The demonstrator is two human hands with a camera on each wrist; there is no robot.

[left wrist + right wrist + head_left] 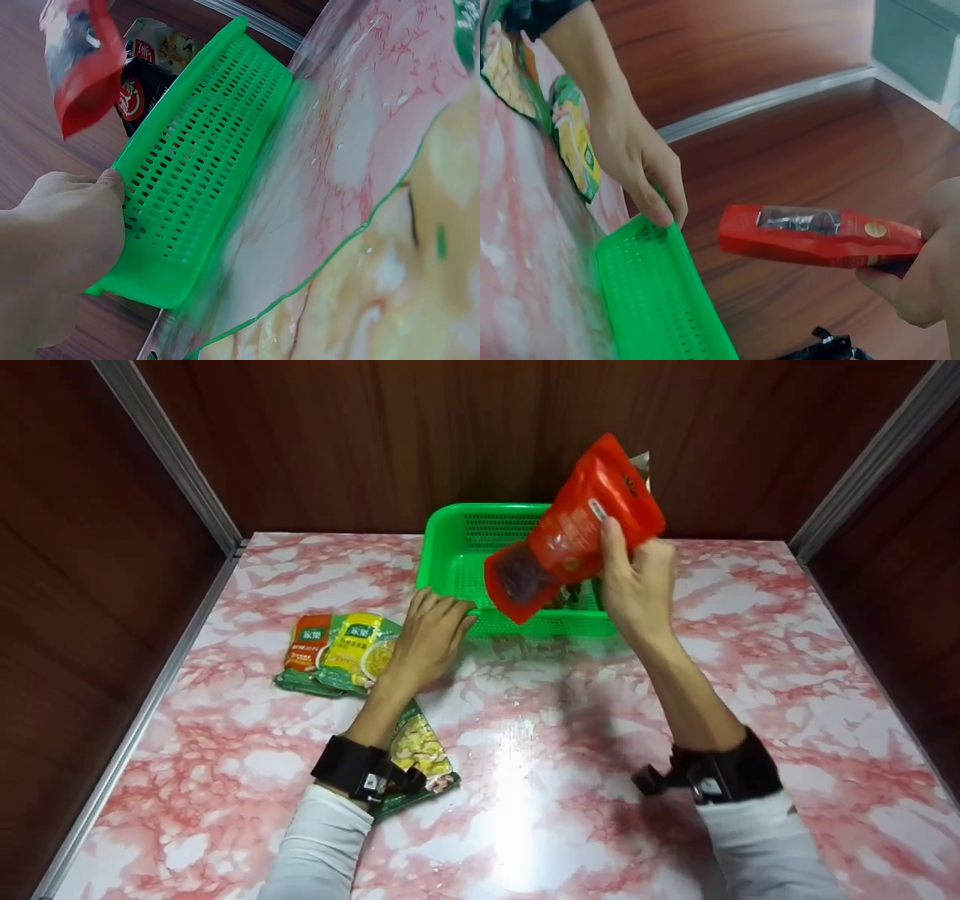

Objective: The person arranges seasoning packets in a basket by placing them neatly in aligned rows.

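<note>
Right of the overlapping red and yellow plastic packets (341,649) on the pink-and-white marbled table (225,750), gripping the green perforated plastic basket (195,165) by its near-left rim with the left hand (429,637). Above the basket, by the table's back edge, holding the glossy red windowed pouch (574,529) in the right hand (637,585), slanting its long axis down-left toward the left hand. Showing in the left wrist view, but not clearly in the head view: a black packet (142,82) jutting behind the rim.

right hand (639,585) raised, gripping — left hand (433,631) curled
</note>
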